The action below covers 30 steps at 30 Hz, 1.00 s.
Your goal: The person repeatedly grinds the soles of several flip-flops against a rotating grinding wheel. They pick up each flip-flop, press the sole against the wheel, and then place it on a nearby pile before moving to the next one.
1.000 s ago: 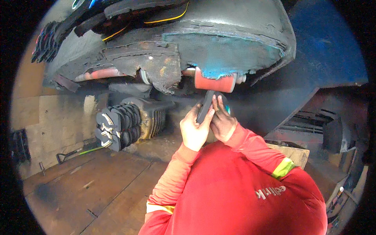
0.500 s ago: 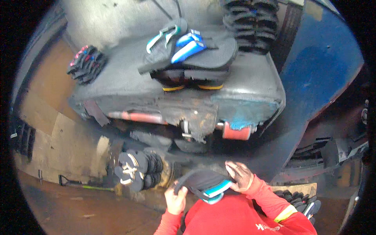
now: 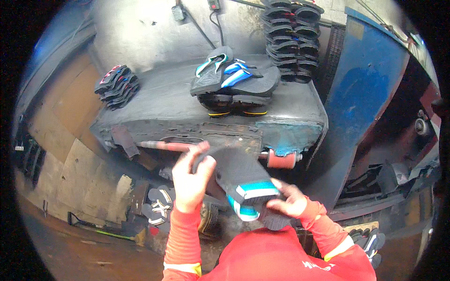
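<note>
A pair of black sandals with teal and white straps is held in front of my chest, soles overlapping. My right hand is closed on their strap end, thumb lying across the near side. My left hand is raised at the far left end, with a thin dark edge of a sole pinched between thumb and fingers; motion blurs it. Beyond them, a black sandal with a teal-edged strap and one with a blue strap lie on top of other dark sandals on the metal workbench.
Stacked black sandals rise at the bench's back right, and a smaller pile sits at its left. A red roller is under the front edge. The blue panel stands on the right. More sandals lie low at the left.
Both hands have lifted the sandals away from my body toward the bench. My left hand has risen most, and the head view has shifted, with more wall showing.
</note>
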Tool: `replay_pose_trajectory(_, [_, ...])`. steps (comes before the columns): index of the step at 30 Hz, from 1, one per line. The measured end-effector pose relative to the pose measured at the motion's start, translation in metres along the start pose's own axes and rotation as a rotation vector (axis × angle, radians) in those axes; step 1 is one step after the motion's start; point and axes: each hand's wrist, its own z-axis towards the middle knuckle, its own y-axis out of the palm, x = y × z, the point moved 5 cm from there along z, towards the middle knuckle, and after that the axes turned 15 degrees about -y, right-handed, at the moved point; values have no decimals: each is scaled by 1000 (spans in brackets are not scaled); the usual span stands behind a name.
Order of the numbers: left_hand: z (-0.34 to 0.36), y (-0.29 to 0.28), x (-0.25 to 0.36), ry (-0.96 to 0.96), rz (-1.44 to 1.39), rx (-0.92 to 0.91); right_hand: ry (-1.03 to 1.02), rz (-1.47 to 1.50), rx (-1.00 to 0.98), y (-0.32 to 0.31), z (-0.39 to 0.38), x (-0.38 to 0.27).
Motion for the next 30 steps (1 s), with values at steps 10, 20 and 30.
replay_pose_trajectory(10, [-10,-14,-19,-310,-572,-191,-367,-394,888,-164,208,-57])
replay_pose_trajectory(20, [-29,-72,-85,-398,-354,-12,93,-920,577,-155,205,-32])
replay_pose_trajectory(30, [182,-5,-14,556,603,14,-743,-1006,596,-134,216,-60])
